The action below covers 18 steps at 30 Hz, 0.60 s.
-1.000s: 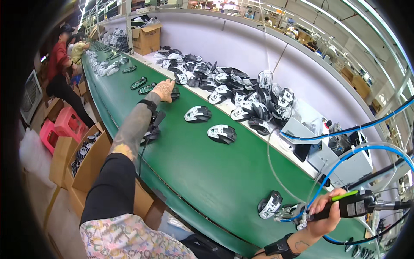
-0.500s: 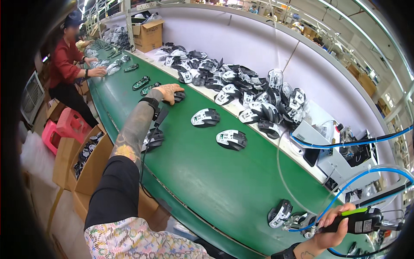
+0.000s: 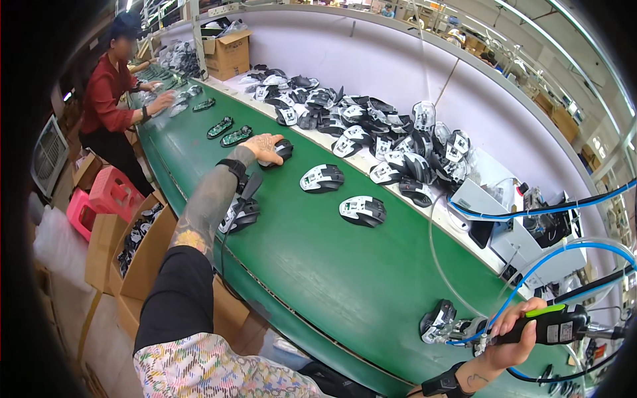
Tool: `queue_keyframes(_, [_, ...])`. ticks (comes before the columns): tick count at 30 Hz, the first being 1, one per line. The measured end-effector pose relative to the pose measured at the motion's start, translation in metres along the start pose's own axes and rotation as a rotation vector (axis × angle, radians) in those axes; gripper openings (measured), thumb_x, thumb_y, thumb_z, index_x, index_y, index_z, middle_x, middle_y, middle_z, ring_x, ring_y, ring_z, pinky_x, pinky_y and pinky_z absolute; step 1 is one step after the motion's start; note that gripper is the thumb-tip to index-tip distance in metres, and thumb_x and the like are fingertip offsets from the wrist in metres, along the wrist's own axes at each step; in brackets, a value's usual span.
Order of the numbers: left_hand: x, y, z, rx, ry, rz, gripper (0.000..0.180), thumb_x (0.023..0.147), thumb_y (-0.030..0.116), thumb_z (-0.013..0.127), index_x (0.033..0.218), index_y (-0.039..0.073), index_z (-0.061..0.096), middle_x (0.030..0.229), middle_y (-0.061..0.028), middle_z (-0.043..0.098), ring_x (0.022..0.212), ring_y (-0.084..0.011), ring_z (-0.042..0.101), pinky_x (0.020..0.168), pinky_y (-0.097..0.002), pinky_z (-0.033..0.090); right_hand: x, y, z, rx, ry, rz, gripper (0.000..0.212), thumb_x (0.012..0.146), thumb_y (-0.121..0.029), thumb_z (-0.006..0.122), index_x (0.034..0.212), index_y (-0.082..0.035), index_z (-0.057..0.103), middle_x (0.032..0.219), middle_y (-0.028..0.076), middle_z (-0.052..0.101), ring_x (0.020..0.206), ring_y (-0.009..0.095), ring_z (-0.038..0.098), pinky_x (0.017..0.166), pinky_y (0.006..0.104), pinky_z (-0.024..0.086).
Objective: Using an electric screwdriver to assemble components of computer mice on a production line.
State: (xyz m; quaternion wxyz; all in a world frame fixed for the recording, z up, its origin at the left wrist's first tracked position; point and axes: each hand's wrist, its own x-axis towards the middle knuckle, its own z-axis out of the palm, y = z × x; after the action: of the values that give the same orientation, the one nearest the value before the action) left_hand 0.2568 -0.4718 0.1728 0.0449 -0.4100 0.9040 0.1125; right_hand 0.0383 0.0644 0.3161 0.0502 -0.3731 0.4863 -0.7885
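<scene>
Far out on the green belt [image 3: 279,265], my left hand [image 3: 259,147] closes over a black-topped computer mouse [image 3: 284,151]. In my right hand [image 3: 516,337] is a black power screwdriver [image 3: 561,325] with a green lever. Its metal nozzle [image 3: 474,328] points left, close to a white-and-black mouse [image 3: 436,320]; whether they touch I cannot tell. Two half-open mice, a farther one [image 3: 322,179] and a nearer one [image 3: 363,211], lie between my hands. Another mouse [image 3: 240,213] sits beside my left forearm. Green circuit boards [image 3: 235,136] rest beyond my left hand.
Mouse shells [image 3: 371,126] are heaped along the white ledge. A grey-white machine [image 3: 531,245] stands at right, with a blue hose [image 3: 564,247] looping to the screwdriver. A co-worker in red [image 3: 109,93] handles parts at far left. Below stand a carton [image 3: 142,255] and pink stools [image 3: 113,191].
My left hand and the mouse under it have shifted slightly right, uncovering more of a circuit board. The screwdriver has moved slightly right and up, its nozzle staying near the mouse.
</scene>
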Motion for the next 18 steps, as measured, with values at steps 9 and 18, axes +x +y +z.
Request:
queue_keyframes(9, [-0.005,-0.019,0.037,-0.136,0.128,0.116,0.082,0.072,0.049,0.062,0.137,0.011,0.029,0.133,-0.0207,0.036,0.121,-0.0379,0.036,0.100,-0.0425,0.032,0.002,0.002,-0.003,-0.007,-0.009,-0.003,0.035,0.081,-0.030,0.056,0.089,0.000,0.040,0.055,0.005,0.041,0.039,0.012,0.039,0.035,0.0212,0.036])
queue_keyframes(18, [-0.037,-0.005,0.037,-0.002,0.233,-0.013,0.084,0.075,0.053,0.058,0.136,0.004,0.027,0.131,-0.0228,0.037,0.120,-0.0393,0.038,0.099,-0.0419,0.034,-0.001,0.003,0.004,0.022,-0.036,0.036,0.038,0.080,-0.033,0.059,0.091,-0.002,0.040,0.054,0.004,0.042,0.040,0.012,0.040,0.037,0.0224,0.037])
